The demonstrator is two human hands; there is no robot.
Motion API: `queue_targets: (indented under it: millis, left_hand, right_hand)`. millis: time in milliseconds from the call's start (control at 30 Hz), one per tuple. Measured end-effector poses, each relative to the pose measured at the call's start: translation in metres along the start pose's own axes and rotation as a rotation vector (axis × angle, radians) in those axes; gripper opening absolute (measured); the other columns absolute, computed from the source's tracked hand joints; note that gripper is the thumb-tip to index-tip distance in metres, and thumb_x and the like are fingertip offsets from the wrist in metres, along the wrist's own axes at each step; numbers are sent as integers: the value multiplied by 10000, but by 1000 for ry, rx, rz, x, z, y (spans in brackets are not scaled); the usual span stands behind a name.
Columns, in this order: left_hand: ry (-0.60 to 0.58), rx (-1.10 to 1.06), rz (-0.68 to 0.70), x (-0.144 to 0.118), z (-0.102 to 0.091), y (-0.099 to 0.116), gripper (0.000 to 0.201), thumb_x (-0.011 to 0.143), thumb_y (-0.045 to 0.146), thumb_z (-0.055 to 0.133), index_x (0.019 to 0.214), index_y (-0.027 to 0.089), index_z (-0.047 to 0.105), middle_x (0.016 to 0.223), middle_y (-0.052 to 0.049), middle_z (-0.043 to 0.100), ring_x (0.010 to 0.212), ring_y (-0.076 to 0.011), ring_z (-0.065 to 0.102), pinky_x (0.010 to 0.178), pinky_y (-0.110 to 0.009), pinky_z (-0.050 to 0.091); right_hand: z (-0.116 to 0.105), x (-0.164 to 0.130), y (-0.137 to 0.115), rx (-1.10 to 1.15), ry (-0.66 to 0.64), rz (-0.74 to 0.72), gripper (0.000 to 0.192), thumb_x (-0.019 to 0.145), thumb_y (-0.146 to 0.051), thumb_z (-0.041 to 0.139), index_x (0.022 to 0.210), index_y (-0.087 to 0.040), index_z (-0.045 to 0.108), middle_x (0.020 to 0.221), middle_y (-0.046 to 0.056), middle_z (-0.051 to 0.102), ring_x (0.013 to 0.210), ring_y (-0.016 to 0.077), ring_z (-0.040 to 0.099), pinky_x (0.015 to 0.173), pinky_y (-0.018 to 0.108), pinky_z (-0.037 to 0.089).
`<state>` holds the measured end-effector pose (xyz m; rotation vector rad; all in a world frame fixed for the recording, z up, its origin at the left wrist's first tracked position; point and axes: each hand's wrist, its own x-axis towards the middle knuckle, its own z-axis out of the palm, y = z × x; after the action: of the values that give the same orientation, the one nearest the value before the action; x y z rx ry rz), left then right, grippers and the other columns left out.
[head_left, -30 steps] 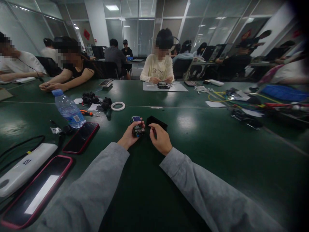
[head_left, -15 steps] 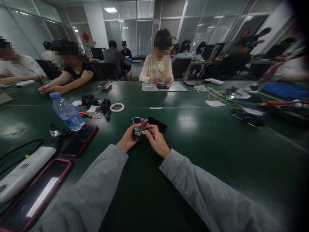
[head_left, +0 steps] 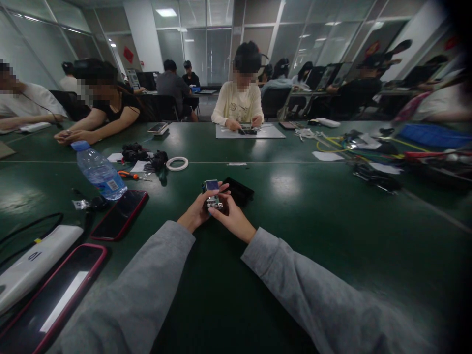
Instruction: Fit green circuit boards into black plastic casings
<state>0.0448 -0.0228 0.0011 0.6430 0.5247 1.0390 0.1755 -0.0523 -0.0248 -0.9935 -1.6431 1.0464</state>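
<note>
Between my two hands is a small circuit board [head_left: 214, 200] with a little dark blue screen [head_left: 212, 185] at its far end. My left hand [head_left: 195, 212] is closed around its left side, the thumb lying across the face beside the screen. With thumb and fingers, my right hand [head_left: 236, 219] grips the board's near right edge. Fingers hide the board's sides and underside. Just beyond my right hand, an open black plastic case [head_left: 239, 191] lies on the green table [head_left: 295, 236].
Left of my hands are a water bottle [head_left: 101, 172], two red-edged phones, a white device marked 01 [head_left: 37, 263], an orange screwdriver [head_left: 129, 175] and a tape roll [head_left: 177, 163]. Bundled cables [head_left: 374, 177] lie at right. A co-worker [head_left: 239, 105] sits opposite, hands over a grey mat.
The board has turned so its screen and face now point more towards me. My right thumb has shifted left and down along its near edge.
</note>
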Motion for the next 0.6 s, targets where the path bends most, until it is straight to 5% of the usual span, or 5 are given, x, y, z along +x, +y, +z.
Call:
queue_targets:
  millis: [400,600]
  left_hand:
    - [107,50,-49,1,0,-2,368,767,208,681,1128,174,625,1035,-78,695,899,-172,660,810,-272,489]
    - [30,-27,-68,3,-4,-1,410,810,383,642,1179,210,599,1159,-82,659,998,-204,642,876,-336,487]
  right_hand:
    - [-5,0,-1,-27,257,-47,430,819,-437,636,1133,-195,470,1040,45,600,922,160,587,782,297,496]
    - [-5,-1,-2,-55,302,-46,419,811,-443,641,1096,-187,472,1026,51,597,896,162,583,768,300,486]
